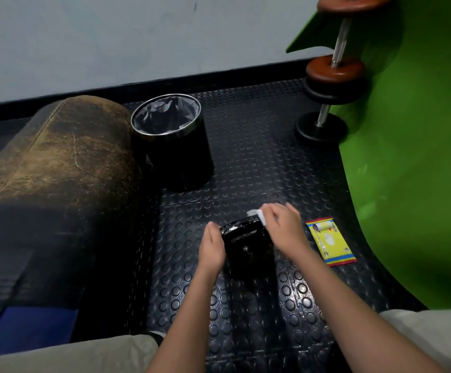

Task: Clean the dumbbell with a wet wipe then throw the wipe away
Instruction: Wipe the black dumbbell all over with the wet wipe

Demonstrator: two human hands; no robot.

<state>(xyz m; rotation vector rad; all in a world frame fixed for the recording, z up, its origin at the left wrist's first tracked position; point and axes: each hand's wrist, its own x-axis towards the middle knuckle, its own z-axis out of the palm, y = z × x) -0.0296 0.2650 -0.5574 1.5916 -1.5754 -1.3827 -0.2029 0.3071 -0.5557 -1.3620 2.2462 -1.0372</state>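
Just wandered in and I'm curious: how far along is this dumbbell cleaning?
Midway. A white wipe is already out of the yellow pack. The right hand presses it on the black dumbbell, which the left hand steadies. Left: finish wiping, then drop the wipe into the lined bin behind.

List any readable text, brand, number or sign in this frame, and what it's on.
None can be read.
Wet wipe packet, yellow, on the floor beside the right hand: carries printing and a picture, too small and blurred to read.
Dumbbell, wipe, bin: no visible markings.
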